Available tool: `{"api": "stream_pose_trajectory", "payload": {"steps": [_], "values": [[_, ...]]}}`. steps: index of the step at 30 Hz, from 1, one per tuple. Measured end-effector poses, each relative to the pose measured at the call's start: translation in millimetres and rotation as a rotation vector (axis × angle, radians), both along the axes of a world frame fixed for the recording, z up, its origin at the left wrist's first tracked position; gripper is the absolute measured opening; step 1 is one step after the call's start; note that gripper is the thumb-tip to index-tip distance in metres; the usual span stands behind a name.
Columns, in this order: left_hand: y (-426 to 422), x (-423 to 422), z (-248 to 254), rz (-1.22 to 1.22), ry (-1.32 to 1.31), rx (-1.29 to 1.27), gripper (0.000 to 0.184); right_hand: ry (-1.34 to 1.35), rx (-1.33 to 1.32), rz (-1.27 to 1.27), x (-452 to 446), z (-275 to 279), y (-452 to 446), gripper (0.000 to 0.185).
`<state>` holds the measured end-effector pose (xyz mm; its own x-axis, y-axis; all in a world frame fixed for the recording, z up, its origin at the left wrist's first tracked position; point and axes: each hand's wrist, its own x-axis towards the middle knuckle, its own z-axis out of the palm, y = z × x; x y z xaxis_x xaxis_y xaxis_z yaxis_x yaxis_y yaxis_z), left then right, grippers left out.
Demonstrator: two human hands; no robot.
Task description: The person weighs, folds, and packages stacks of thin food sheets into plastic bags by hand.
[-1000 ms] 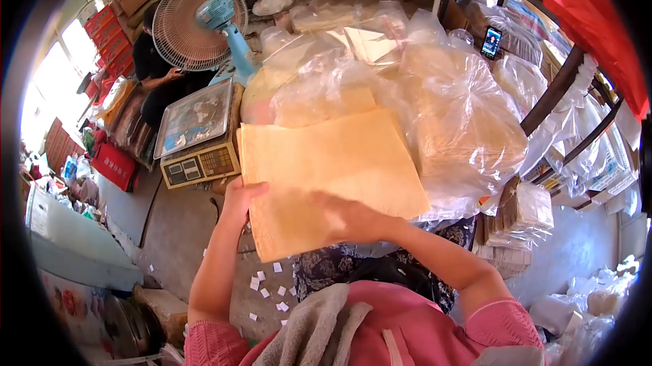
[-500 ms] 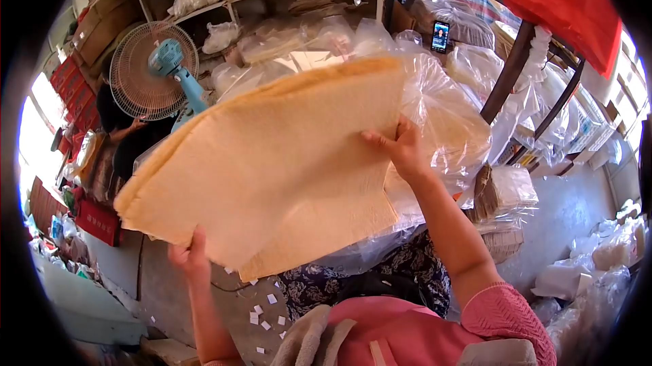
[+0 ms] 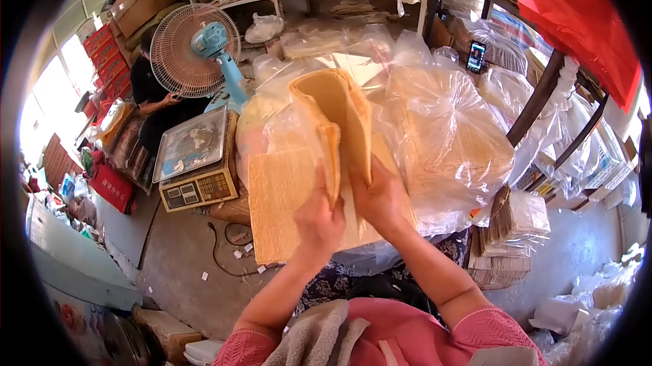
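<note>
A thick stack of yellowish paper sheets (image 3: 326,94) is bent into a U shape, its curved side away from me. My left hand (image 3: 319,223) is closed round the left end of this stack. At the other end, my right hand (image 3: 379,196) grips the sheets with the thumb inside the bend. Below both hands lies a flat pile of similar yellowish paper (image 3: 278,203), partly covered by my hands and the bent stack.
Left of the pile stands a digital scale (image 3: 197,186), with a blue fan (image 3: 210,40) behind it. A clear plastic bag of paper (image 3: 451,135) lies to the right. Another person (image 3: 153,94) sits at the far left. A lit phone (image 3: 476,57) stands farther back.
The broad stack, held spread out before, is now bent double, and my hands have come close together. The lower pile and the scale have come into view as the camera turned left.
</note>
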<state>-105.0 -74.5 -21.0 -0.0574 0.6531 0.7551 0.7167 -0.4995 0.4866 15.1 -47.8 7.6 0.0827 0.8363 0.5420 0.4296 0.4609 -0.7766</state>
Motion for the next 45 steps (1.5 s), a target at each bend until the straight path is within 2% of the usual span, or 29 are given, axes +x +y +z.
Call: {"api": "stream_pose_trajectory", "payload": {"steps": [5,6,9,10,11,12,15,16,17,18,20,21,23,27,28,31,33,36,38,41,45], "values": [[0,12,11,-0.083,-0.036,0.002,0.063,-0.024,0.023,0.157,-2,5,-1,0.054],[0,10,10,-0.112,-0.068,-0.04,0.064,-0.008,-0.073,0.244,2,12,-5,0.064],[-1,8,8,-0.305,-0.111,-0.117,0.076,-0.025,-0.188,0.49,23,17,-9,0.073],[-4,8,12,-0.365,-0.108,-0.103,0.079,0.086,-0.164,0.555,21,6,-5,0.073],[-8,8,15,-0.415,-0.106,-0.088,0.081,0.111,-0.185,0.494,22,2,-4,0.069],[-12,8,13,-0.504,-0.266,-0.314,0.085,0.137,-0.204,0.444,19,5,-3,0.066],[-4,-1,7,-0.577,-0.39,-0.326,0.086,0.101,-0.242,0.237,23,2,13,0.058],[8,-12,1,-0.544,-0.386,-0.233,0.084,0.089,-0.235,0.188,28,5,19,0.058],[16,-24,4,-0.301,-0.317,-0.09,0.084,0.079,-0.223,0.137,35,9,25,0.059],[23,-34,13,-0.056,-0.248,0.051,0.085,0.063,-0.329,0.165,43,21,25,0.06],[43,-47,37,-0.111,-0.472,0.059,0.085,0.194,-0.256,0.349,56,21,30,0.059],[48,-59,37,-0.37,-0.725,-0.149,0.082,0.262,-0.222,0.443,59,21,31,0.058],[58,-75,39,-0.904,-1.203,-0.583,0.076,0.247,-0.37,0.439,62,29,24,0.059],[68,-54,39,-0.645,-1.125,-0.636,0.065,0.318,-0.494,0.368,68,12,19,0.054],[66,-47,44,-0.653,-1.136,-0.633,0.06,0.346,-0.479,0.386,70,8,19,0.053],[65,-39,38,-0.636,-1.157,-0.606,0.06,0.421,-0.459,0.429,80,5,18,0.048],[60,-44,30,-0.606,-1.164,-0.737,0.06,0.461,-0.475,0.437,89,11,18,0.045],[30,-23,26,-0.678,-0.958,-0.747,0.061,0.533,-0.421,0.355,100,26,16,0.043],[15,-8,10,-0.772,-0.961,-0.889,0.059,0.624,-0.413,0.354,104,34,18,0.042],[6,6,21,-0.753,-1.048,-1.003,0.054,0.636,-0.414,0.327,113,28,18,0.042],[-4,21,16,-0.708,-1.046,-0.978,0.043,0.737,-0.425,0.374,122,18,6,0.04]]}}
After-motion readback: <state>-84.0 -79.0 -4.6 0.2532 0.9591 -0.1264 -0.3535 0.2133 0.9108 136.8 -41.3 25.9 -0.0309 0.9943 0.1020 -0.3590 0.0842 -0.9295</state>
